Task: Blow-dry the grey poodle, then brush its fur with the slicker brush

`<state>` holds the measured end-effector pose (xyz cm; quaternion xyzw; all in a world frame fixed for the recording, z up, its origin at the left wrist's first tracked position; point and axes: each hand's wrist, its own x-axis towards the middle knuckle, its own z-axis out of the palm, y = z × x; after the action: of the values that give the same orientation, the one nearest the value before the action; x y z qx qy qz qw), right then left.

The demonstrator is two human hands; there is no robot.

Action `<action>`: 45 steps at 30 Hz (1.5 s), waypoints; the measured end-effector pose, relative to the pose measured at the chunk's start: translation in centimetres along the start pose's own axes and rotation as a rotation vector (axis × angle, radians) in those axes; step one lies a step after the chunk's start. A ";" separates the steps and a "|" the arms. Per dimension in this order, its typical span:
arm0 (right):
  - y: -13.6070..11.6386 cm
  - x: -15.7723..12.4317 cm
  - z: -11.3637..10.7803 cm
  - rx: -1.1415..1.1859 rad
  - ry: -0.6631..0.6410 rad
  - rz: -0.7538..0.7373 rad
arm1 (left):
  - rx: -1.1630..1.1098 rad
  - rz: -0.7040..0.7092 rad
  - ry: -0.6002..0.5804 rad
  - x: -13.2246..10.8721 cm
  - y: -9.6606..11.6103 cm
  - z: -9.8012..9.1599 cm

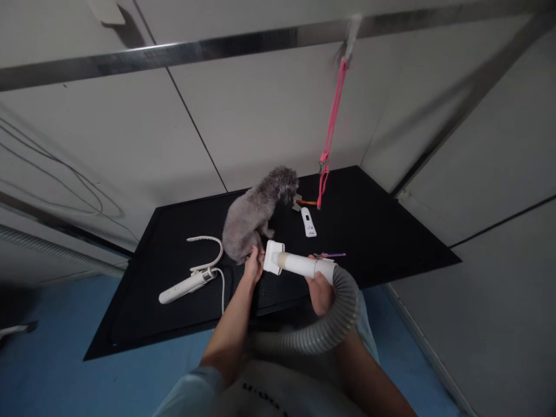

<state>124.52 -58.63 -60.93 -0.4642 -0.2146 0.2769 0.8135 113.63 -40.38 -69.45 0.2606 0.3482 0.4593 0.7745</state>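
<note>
Pet-grooming room, judging by the dog, black table, hanging pink loop, white clipper and ribbed hose.

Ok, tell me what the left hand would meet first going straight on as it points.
The grey dog: the left hand points at its hindquarters, apparently touching, though depth there is unclear.

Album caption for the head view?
Right hand holds a white flat-headed nozzle on a ribbed grey hose, left hand by a grey furry dog.
</note>
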 end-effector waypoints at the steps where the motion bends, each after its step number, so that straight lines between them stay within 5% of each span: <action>1: 0.3 0.4 0.2 0.105 0.058 0.064 | -0.021 -0.003 -0.010 0.1 0.3 -0.3; 6: 0.9 2.2 1.8 0.427 0.263 0.276 | -0.138 0.004 0.007 0.0 1.2 -1.3; 12: 1.4 2.8 3.0 0.437 0.135 0.266 | -0.184 0.004 0.077 -2.0 -0.5 -1.7; 20: 1.4 2.4 3.5 0.417 0.075 0.252 | -0.126 0.012 0.088 -2.2 1.5 -1.9; 31: 1.0 0.8 5.0 0.314 -0.030 0.183 | -0.146 -0.032 0.065 -4.4 0.4 -2.6; 39: 2.0 0.5 6.7 0.256 -0.097 0.151 | -0.117 0.027 0.032 -3.0 1.5 -2.0; 45: 1.3 -0.2 4.6 0.164 -0.033 0.137 | -0.228 -0.036 0.115 -1.4 2.0 -2.6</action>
<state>121.29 -55.27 -59.92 -0.4049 -0.1722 0.3563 0.8243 110.10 -40.50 -69.24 0.1378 0.3423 0.4962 0.7859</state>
